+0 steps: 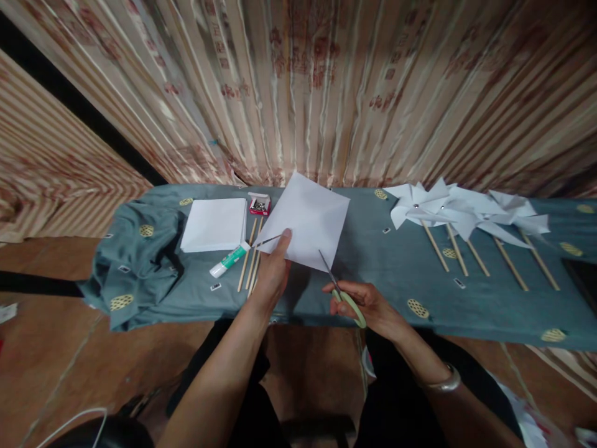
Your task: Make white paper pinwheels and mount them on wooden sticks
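Note:
My left hand (275, 267) is closed on a square sheet of white paper (311, 214), thumb on top near its lower left edge. A thin dark line, perhaps a cut, runs from the left corner towards my thumb. In my right hand (361, 303) is a pair of scissors (347, 300) with light green handles. Their dark blades point up and left at the paper's lower corner; whether they touch it I cannot tell. Left of the sheet lie thin wooden sticks (247, 264), a green and white glue stick (230, 260) and a small red box of metal pins (259, 204).
A stack of white paper (214, 225) lies at the left of the cloth-covered table (364, 249). Several white paper pinwheels (438, 205) on wooden sticks lie overlapping at the right. A dark flat object (583, 280) sits at the right edge. A striped curtain (303, 93) hangs behind.

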The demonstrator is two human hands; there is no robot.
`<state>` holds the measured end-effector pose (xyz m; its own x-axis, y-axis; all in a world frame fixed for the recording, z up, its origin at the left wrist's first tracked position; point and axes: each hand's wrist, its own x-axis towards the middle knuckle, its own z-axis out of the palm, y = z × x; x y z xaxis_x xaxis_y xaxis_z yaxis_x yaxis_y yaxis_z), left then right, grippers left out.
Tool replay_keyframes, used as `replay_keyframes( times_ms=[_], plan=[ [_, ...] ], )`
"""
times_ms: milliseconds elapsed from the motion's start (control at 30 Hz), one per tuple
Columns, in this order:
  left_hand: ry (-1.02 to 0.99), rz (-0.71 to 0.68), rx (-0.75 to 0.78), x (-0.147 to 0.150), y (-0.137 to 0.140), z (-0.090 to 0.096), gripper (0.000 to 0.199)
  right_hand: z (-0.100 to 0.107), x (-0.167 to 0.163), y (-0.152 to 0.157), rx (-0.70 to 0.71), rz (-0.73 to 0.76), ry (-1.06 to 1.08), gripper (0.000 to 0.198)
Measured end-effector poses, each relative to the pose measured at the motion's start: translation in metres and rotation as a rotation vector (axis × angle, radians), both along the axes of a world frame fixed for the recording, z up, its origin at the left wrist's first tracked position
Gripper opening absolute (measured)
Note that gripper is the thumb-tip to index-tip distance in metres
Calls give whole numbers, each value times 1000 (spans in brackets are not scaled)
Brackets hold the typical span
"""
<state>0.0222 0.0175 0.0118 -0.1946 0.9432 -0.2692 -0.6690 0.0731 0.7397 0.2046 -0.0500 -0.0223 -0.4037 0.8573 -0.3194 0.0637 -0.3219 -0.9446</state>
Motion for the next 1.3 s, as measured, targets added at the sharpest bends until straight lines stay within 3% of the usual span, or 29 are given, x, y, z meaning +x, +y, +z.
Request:
replay_keyframes(
  times_ms=[267, 1300],
  plan=[
    [-27, 23, -39, 1, 0, 4, 42, 1, 1, -2, 62, 8, 6, 56],
    [-57, 9, -58, 1, 2, 3, 41, 4, -4, -1, -56, -84, 46, 47]
  ],
)
